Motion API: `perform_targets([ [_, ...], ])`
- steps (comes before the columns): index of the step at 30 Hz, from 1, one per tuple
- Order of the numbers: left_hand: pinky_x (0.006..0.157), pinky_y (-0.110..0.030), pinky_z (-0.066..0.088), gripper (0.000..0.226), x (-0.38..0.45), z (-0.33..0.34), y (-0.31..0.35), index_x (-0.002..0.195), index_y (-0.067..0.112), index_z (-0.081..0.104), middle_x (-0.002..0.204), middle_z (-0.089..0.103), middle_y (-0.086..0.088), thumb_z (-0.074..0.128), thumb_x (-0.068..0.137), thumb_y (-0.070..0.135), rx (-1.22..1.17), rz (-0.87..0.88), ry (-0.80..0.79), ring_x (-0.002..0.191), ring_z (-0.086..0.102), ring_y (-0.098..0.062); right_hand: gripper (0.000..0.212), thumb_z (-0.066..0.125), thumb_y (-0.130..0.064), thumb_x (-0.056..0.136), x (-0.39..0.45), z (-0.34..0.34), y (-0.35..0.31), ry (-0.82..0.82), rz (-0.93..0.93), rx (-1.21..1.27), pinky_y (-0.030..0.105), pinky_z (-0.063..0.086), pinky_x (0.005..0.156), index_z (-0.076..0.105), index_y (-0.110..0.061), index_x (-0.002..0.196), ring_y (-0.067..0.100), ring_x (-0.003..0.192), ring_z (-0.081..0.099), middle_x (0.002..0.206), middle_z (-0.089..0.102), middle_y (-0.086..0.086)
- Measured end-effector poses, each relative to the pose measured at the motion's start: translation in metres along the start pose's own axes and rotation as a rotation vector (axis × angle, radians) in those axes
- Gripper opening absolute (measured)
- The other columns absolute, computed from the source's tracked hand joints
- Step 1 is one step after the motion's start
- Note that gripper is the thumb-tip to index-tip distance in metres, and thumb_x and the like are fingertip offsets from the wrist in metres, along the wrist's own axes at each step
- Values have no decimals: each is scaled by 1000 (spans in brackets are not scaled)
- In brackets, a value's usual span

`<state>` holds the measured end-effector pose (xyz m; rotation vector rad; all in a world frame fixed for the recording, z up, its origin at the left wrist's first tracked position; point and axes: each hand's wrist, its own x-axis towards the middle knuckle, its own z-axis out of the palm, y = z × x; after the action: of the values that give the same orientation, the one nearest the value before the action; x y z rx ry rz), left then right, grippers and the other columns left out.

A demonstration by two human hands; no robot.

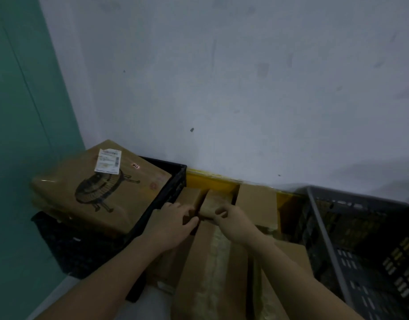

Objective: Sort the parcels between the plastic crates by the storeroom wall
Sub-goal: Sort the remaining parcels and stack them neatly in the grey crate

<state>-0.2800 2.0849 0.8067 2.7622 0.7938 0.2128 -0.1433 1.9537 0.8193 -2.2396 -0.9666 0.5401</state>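
two hands are meeting over the parcels in the yellow crate [210, 181], which is sitting against the white wall [245, 77]. the left hand [173, 225] is gripping a small brown parcel [191, 199], fingers curling over its top at 12 o'clock and thumb pressing its near side at 3 o'clock. the right hand [233, 221] is pinching the near end of a second small parcel [216, 200], lying just beside the first at its 3 o'clock; its fingers are drawn narrow and bent. both forearms are reaching in from 6 o'clock, wrists level, converging toward 12 o'clock. a long taped carton [212, 269] is lying beneath the wrists, and a taller carton [258, 204] is standing at 3 o'clock of the held parcels. at 9 o'clock a black crate [171, 188] is holding a large printed box [99, 188], tilted, with a white label [108, 161]. at 4 o'clock a grey crate [365, 250] is standing with open room inside. a teal wall [21, 112] is closing off the 9 o'clock side.
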Motion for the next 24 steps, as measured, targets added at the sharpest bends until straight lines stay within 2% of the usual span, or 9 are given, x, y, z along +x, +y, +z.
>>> perform_targets([
  [2,99,-38,41,45,26,4,-28,135,36,47,129,52,10,35,98,58,-8,23,4,126,41,-15,24,51,-31,101,32,18,-6,-25,68,103,36,56,66,56,-18,121,16,80,61,91,56,-6],
  [5,101,-37,38,45,69,11,-72,138,35,45,134,50,9,37,98,53,16,71,20,127,40,-14,20,52,-26,101,83,45,-14,-31,217,276,45,58,76,55,-12,116,23,87,65,91,59,1],
  [8,107,-43,32,46,111,19,-107,140,34,44,139,47,7,38,98,51,76,133,22,132,35,-17,23,51,-17,101,130,71,-18,10,328,369,41,55,70,58,-5,118,22,77,62,94,62,10],
  [10,110,-45,28,48,137,26,-125,142,32,43,143,44,6,38,98,50,133,186,27,136,30,-18,19,52,-18,101,159,87,-18,23,354,368,32,51,61,58,-7,115,20,75,59,91,61,6],
  [13,114,-49,19,50,172,37,-143,146,30,40,152,34,2,40,98,47,183,228,34,143,19,-21,22,53,-21,100,195,109,-17,14,373,345,30,46,60,52,-11,119,24,85,61,103,63,10],
  [19,117,-57,-1,60,198,59,-157,154,35,21,162,16,0,36,97,47,244,175,2,150,1,-24,40,54,-23,100,241,141,-10,48,471,301,27,42,55,44,-3,132,25,94,57,114,58,12],
  [21,118,-57,-2,62,198,63,-158,154,35,17,163,14,-1,34,96,45,251,176,23,150,0,-25,46,53,-25,100,250,150,-7,38,523,310,38,53,73,44,0,137,33,107,59,128,57,20],
  [23,118,-57,-3,64,198,64,-159,155,34,13,164,12,-1,33,95,45,251,180,35,151,-1,-25,54,52,-24,101,254,160,-6,42,567,361,44,50,94,33,0,145,37,120,54,137,51,22],
  [24,117,-57,-4,64,198,64,-160,155,34,12,164,12,-2,33,95,45,250,180,38,151,-1,-24,61,52,-24,101,256,163,-5,62,592,385,44,46,99,23,0,149,37,125,51,141,46,21],
])
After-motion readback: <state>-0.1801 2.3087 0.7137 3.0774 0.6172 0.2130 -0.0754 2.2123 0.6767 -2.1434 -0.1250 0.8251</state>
